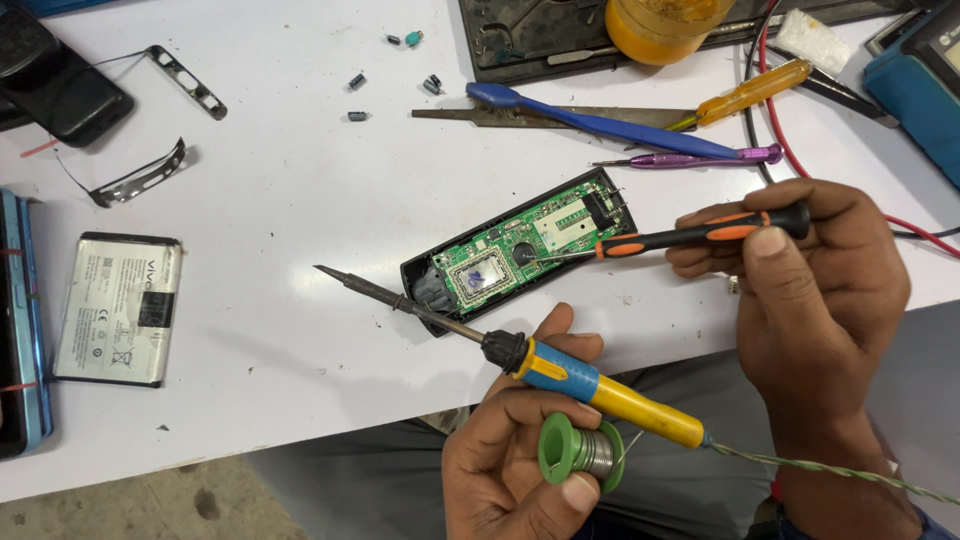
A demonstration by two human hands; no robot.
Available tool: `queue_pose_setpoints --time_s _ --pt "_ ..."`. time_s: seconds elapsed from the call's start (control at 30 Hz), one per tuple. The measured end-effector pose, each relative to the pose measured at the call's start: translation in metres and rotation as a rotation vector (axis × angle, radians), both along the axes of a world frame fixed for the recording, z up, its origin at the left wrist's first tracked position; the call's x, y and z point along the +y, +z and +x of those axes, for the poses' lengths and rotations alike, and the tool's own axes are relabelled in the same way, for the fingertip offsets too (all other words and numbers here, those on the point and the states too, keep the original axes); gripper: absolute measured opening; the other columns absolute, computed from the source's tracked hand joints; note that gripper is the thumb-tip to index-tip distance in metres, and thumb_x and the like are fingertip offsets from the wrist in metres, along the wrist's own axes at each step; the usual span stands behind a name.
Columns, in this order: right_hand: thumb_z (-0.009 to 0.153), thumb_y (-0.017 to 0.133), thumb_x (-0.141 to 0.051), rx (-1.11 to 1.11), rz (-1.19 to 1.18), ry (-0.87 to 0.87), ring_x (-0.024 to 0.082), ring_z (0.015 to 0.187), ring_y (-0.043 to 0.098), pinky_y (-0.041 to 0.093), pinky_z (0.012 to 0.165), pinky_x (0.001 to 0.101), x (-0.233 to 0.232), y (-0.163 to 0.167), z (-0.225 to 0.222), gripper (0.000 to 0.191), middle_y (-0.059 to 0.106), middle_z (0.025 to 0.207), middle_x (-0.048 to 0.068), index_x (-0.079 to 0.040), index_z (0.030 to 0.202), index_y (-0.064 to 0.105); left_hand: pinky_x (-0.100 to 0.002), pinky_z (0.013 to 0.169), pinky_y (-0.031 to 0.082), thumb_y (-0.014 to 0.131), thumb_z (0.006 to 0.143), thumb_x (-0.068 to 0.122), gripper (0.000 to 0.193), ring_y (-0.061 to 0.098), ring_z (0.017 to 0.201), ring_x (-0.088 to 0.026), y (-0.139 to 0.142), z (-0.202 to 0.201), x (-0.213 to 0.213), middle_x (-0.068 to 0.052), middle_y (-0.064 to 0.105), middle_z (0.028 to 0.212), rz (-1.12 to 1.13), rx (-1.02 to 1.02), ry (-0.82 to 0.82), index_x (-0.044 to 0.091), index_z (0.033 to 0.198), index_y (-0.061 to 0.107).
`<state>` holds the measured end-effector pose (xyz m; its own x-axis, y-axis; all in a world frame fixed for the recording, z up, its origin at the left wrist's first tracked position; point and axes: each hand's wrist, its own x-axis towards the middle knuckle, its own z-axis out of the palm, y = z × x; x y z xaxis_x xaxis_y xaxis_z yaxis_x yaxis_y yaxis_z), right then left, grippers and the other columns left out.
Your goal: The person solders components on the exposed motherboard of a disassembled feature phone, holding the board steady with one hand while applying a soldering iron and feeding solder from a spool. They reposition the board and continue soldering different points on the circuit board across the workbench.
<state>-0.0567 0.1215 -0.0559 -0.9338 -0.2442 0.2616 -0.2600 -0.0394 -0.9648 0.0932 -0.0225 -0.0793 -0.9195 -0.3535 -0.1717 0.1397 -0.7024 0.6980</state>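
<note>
Right hand pinching screwdriver, tip on board in black case mid-worktop. Left hand closed around solder spool and iron; left wrist cut off below, iron cord running out right

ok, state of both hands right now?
Left hand: closed, holding soldering iron and solder spool.
Right hand: closed on screwdriver.

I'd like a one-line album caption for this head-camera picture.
Right hand touches a screwdriver to an opened device's circuit board; left hand holds soldering iron and solder spool.
</note>
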Motion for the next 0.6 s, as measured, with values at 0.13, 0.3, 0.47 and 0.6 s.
queue_pose_setpoints --time_s 0.13,0.3,0.47,0.6 --pt "0.111 0.051 -0.007 -0.008 -0.016 -0.013 0.025 0.091 0.072 0.063 0.09 0.0374 0.0004 0.0016 0.0001 0.022 0.068 0.107 0.029 0.008 0.127 0.047 -0.057 0.125 0.036 0.09 0.083 0.034 0.044 0.042 0.156 -0.042 0.0015 -0.0004 -0.0004 -0.039 0.059 0.142 0.002 0.007 -0.012 -0.002 0.1 0.073" --pt "0.109 0.051 -0.007 -0.019 -0.016 -0.011 0.025 0.09 0.072 0.063 0.088 0.0376 -0.0019 0.0014 0.002 0.023 0.068 0.105 0.029 0.008 0.126 0.047 -0.055 0.124 0.036 0.09 0.08 0.035 0.043 0.041 0.156 -0.039 0.0029 -0.0019 -0.0022 -0.039 0.06 0.136 0.009 0.003 -0.017 -0.001 0.097 0.073" --pt "0.111 0.051 -0.006 -0.016 -0.03 -0.025 0.025 0.09 0.072 0.063 0.089 0.0373 0.0006 0.0002 0.001 0.019 0.068 0.106 0.03 0.01 0.123 0.047 -0.057 0.123 0.039 0.09 0.083 0.033 0.043 0.042 0.155 -0.041 0.0049 -0.0025 -0.0032 -0.039 0.058 0.143 0.017 0.009 -0.023 -0.003 0.101 0.073" --pt "0.112 0.051 -0.006 0.001 -0.015 -0.01 0.025 0.089 0.072 0.063 0.089 0.0361 0.0045 -0.0006 0.0005 0.019 0.068 0.106 0.03 0.009 0.123 0.047 -0.055 0.119 0.04 0.09 0.081 0.033 0.043 0.047 0.146 -0.042 0.0054 -0.0031 -0.004 -0.037 0.055 0.145 0.029 0.005 -0.034 -0.002 0.099 0.073"
